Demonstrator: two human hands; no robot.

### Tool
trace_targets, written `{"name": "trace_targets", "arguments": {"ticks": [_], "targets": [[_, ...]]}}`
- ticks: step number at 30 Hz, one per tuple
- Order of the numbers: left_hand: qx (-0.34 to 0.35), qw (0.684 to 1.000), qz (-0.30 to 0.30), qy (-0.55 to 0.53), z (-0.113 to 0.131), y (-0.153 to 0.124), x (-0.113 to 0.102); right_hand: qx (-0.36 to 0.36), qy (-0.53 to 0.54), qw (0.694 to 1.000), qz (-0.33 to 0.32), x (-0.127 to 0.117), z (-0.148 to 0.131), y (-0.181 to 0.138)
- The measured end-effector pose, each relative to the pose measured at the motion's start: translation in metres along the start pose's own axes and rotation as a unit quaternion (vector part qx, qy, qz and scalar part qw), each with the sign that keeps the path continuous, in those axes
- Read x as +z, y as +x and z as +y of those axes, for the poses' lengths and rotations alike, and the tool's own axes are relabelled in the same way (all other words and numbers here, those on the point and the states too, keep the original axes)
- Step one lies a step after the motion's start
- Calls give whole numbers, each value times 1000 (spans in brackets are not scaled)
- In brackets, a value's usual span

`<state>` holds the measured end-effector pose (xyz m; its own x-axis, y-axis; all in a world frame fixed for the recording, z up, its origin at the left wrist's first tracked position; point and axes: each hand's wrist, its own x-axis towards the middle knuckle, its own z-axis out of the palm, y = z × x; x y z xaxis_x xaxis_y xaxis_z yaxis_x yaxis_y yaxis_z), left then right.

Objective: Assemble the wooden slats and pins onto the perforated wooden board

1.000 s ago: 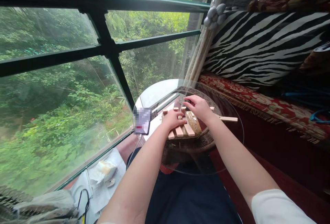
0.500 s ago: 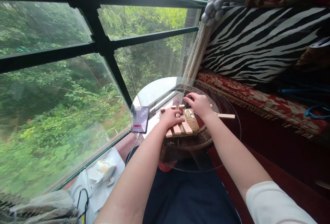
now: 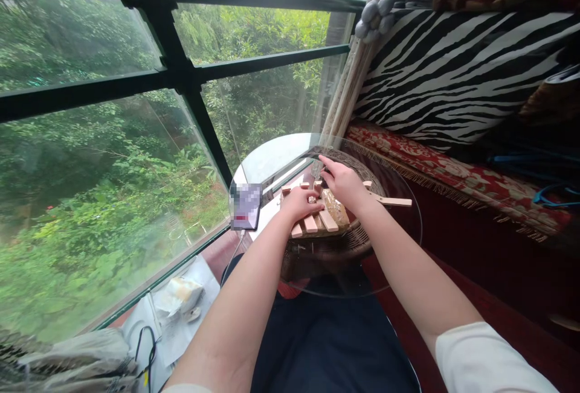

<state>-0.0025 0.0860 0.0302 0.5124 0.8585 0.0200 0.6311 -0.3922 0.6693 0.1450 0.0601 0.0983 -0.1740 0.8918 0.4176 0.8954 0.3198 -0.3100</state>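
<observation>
— Where do we have the wooden slats (image 3: 328, 220)?

— Lying across the brown base (image 3: 336, 206) on our glass bench (image 3: 274, 150), with our left hand (image 3: 300, 203) over them. Its thumb and fingers are parted there; whether they grip a slat, we cannot tell.

— And our right hand (image 3: 341, 180)?

— Near the slats' far ends, index finger straight out, the others curled. We cannot tell whether they pinch anything.

— What might go wrong for us?

— If our left hand bears down unevenly, a slat could tip, or the base could slide on smooth glass. Our right forearm is close to the wooden stick (image 3: 396, 201); a sideways swing might knock it off.

— And our phone (image 3: 250, 215)?

— Near the bench's window-side edge. A snag on its cable (image 3: 236, 249) could drag it over.
</observation>
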Motion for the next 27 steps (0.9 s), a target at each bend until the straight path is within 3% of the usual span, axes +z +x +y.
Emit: {"name": "trace_targets", "arguments": {"ticks": [4,9,11,21,27], "targets": [[-8,1000,-2,-1,1,0,0,8,-4,1000,3,-4,8,5],[-12,1000,2,2,2,-1,-1,91,-70,992,51,-1,2,5],[-14,1000,-2,2,2,-1,-2,85,-77,992,56,2,-1,2],[-10,1000,-4,-8,1,0,-1,-4,17,999,-39,-9,20,-5],[-6,1000,-8,9,2,1,-2,55,-57,996,-46,-11,10,13]]}}
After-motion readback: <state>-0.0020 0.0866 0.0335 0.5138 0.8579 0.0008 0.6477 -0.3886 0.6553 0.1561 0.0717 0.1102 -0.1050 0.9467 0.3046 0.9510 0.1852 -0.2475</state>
